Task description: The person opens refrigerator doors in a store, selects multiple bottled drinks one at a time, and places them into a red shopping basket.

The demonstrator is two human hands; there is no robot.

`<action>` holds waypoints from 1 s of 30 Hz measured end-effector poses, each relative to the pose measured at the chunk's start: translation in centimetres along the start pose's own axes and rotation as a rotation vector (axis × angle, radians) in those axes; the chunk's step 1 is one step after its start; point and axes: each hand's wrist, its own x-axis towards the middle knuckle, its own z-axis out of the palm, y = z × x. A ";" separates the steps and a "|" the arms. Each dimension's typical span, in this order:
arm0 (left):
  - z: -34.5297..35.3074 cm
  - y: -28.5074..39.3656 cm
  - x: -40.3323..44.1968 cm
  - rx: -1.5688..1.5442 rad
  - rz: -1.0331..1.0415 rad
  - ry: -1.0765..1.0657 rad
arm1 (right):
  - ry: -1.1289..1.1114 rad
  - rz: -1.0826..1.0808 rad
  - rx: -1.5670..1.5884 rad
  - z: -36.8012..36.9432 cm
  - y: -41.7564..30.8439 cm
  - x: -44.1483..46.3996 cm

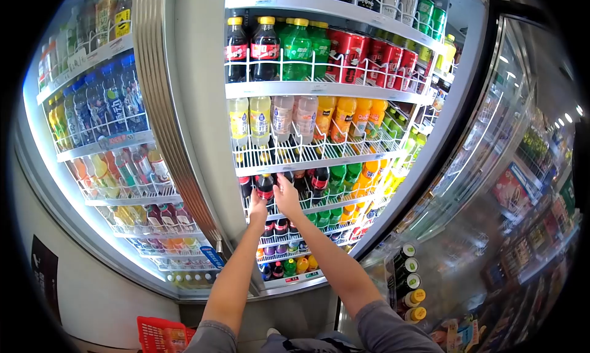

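Both arms reach into an open drinks cooler, to its middle wire shelf. My left hand is closed on the lower part of a dark cola bottle with a red label. Just to the right, my right hand is raised beside that bottle with its fingers curled near the bottle's upper part; what its fingertips hold, if anything, is too small to tell. More dark bottles with red labels stand to the right, followed by green bottles.
Above are shelves with clear and orange bottles and red cans. An open glass door stands at the right. Left is a second lit cooler. A red basket sits at the lower left, yellow-topped containers at the lower right.
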 end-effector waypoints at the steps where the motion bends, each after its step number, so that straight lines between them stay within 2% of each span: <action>1: -0.4 -1.3 0.6 0.014 0.007 -0.081 | 0.047 -0.081 -0.082 0.9 0.7 0.9; 2: -1.0 -2.4 1.3 0.029 0.017 -0.162 | 0.044 -0.084 -0.081 1.4 1.5 1.3; 3: -0.8 -1.4 0.6 0.122 -0.054 -0.094 | 0.013 -0.086 -0.112 1.4 0.7 1.9; 4: -0.6 -1.1 0.1 0.189 -0.018 -0.054 | -0.017 -0.090 -0.142 1.6 0.2 2.4; 6: -0.9 -0.5 -0.6 0.233 0.014 -0.131 | -0.022 -0.087 -0.153 2.2 0.0 3.0; 8: -1.2 -1.4 -0.5 0.231 -0.009 -0.099 | -0.060 -0.109 -0.153 2.4 0.5 3.0; 10: -1.4 -1.8 -1.0 0.243 0.068 -0.108 | -0.056 -0.127 -0.152 1.8 -1.3 2.6; 12: -1.7 -2.1 -1.0 0.270 0.068 -0.121 | -0.109 -0.028 -0.150 1.3 -2.9 2.1; 17: -2.2 -2.7 -1.8 0.369 0.028 -0.096 | -0.054 -0.043 -0.172 1.0 -2.8 0.5; 20: -2.4 -3.2 -2.2 0.471 0.045 -0.090 | -0.095 0.026 -0.242 -0.4 -5.2 -0.5; 21: -2.5 -3.8 -2.3 0.494 0.167 -0.077 | -0.037 -0.075 -0.236 -1.1 -6.6 -1.0; 22: -2.5 -3.9 -2.5 0.517 0.286 -0.066 | -0.033 -0.074 -0.242 -1.8 -7.6 -1.3; 24: -2.3 -3.3 -3.4 0.581 0.433 -0.077 | 0.056 -0.227 -0.211 -3.6 -9.7 -1.9; 25: -1.9 -1.2 -4.9 0.606 0.437 -0.088 | 0.033 -0.202 -0.164 -5.1 -12.4 -2.2; 26: -1.7 -1.4 -5.2 0.617 0.562 -0.037 | 0.027 -0.200 -0.199 -6.3 -13.4 -2.3; 28: -1.1 2.9 -8.7 0.615 0.424 -0.230 | 0.037 -0.089 -0.090 -8.1 -14.4 -2.6; 29: -0.7 2.7 -10.3 0.489 0.415 -0.241 | 0.048 -0.066 -0.038 -9.0 -15.0 -2.7; 30: -0.6 4.0 -11.9 0.500 0.367 -0.327 | 0.028 -0.006 -0.073 -10.3 -15.8 -3.1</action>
